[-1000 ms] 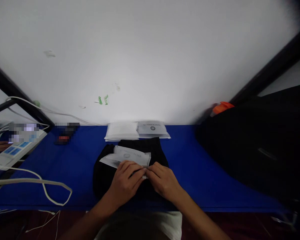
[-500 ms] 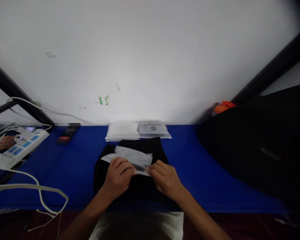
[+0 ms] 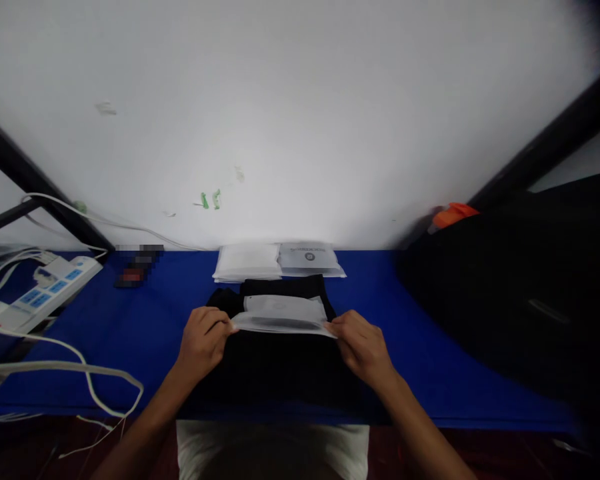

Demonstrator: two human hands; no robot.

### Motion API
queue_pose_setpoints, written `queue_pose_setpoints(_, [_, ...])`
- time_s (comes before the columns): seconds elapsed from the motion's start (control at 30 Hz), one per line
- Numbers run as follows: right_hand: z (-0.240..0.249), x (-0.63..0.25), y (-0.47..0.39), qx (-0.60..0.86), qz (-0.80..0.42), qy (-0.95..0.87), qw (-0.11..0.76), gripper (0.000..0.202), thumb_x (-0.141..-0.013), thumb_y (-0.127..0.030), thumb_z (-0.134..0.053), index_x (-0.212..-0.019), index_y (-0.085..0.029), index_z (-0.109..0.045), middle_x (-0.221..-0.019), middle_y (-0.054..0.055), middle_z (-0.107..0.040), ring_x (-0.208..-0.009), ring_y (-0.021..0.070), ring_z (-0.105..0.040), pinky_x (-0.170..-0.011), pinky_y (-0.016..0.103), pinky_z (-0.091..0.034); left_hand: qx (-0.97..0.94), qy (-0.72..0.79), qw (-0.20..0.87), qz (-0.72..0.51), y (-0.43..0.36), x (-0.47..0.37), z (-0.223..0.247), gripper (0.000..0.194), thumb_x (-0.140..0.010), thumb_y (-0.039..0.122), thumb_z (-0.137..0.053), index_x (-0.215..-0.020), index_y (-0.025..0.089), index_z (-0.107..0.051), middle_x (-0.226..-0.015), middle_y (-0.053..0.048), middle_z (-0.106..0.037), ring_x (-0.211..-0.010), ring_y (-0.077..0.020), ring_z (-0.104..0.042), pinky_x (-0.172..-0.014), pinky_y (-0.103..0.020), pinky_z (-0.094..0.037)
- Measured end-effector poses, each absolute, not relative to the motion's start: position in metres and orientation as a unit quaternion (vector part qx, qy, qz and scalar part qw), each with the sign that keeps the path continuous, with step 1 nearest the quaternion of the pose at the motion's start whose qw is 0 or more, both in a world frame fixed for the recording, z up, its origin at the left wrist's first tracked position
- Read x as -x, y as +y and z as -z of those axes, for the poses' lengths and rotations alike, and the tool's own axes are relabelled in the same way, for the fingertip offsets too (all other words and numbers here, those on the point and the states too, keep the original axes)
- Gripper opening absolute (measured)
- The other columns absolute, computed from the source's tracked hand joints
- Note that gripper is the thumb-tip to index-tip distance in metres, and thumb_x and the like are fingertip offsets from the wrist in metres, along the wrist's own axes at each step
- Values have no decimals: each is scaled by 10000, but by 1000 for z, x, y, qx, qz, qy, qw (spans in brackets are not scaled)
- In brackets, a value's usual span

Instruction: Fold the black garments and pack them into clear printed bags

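A frosted plastic pouch (image 3: 285,313) lies over folded black cloth (image 3: 280,367) at the near middle of the blue surface. My left hand (image 3: 206,339) pinches the pouch's near left corner, and at the near right corner my right hand (image 3: 357,341) grips it in the same way. Between them the pouch's near edge is stretched nearly straight. Just beyond the cloth, by the wall, are a stack of white pouches (image 3: 247,262) and a printed frosted pouch (image 3: 311,260) with a dark round logo.
A power strip (image 3: 47,293) with white cables sits on the left, near a blurred dark item (image 3: 137,267). Large black fabric (image 3: 520,293) covers the right side, beside an orange object (image 3: 455,214). Dark bars slope at both sides.
Both hands have moved apart to the pouch's two near corners and slightly away from the body. The pouch, bent and tilted before, is now spread out straighter.
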State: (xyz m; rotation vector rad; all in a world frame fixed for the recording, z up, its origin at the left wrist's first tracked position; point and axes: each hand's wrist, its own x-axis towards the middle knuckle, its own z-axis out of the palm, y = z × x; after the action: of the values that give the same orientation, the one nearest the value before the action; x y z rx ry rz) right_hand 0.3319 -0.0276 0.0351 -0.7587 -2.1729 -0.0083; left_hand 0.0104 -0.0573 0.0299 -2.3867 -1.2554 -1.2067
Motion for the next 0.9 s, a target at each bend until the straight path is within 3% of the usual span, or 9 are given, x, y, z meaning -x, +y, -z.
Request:
queue_pose_setpoints(0.2, [-29,-342,-27,305,-63,-862,399,253,-914,-32,-425,-1000,-184,-608,-792,46,-624,-739,167,-569,-617,278,-477,812,-429,42,393,-63,-4,-27,111,-901,108,-569,-824,186,-582,-851,-37,-636,-833,-174,-579,-758,-325,-458])
queue_pose_setpoints(0.27, [-26,-342,-29,305,-87,-866,386,237,-935,-67,-432,-1032,-188,-611,-819,51,-638,-759,170,-587,-637,290,-498,826,-418,8,377,-66,-11,-29,71,-896,187,-618,-837,184,-577,-880,-47,-636,-847,-180,-583,-769,-333,-465])
queue_pose_setpoints(0.4, [-23,-340,-31,294,-86,-891,334,225,-964,-115,-435,-1075,-181,-619,-888,75,-672,-823,180,-613,-662,297,-523,856,-395,-16,333,-65,-31,-32,182,-867,332,-674,-842,182,-574,-877,-60,-639,-839,-199,-589,-743,-338,-472])
queue_pose_setpoints(0.57, [-27,-340,-32,322,-39,-893,313,269,-938,-77,-426,-1093,-169,-626,-938,92,-682,-845,187,-627,-671,298,-547,870,-384,9,309,-55,-51,-37,80,-915,172,-543,-850,178,-588,-823,-49,-640,-745,-175,-582,-690,-316,-469])
queue_pose_setpoints(0.77, [-54,-318,-59,281,-16,-875,393,374,-882,-38,-413,-1178,-190,-583,-949,88,-692,-860,192,-660,-698,325,-572,827,-419,33,373,-47,-63,-44,108,-923,167,-516,-847,188,-591,-797,-40,-635,-739,-157,-603,-672,-269,-491])
queue_pose_setpoints(0.9, [-62,-278,-72,251,-49,-927,274,424,-888,-19,-381,-1268,-134,-531,-1171,132,-668,-1122,224,-617,-918,361,-556,815,-431,49,384,-45,-69,-47,97,-922,156,-522,-858,187,-587,-802,-31,-636,-754,-153,-614,-685,-257,-499])
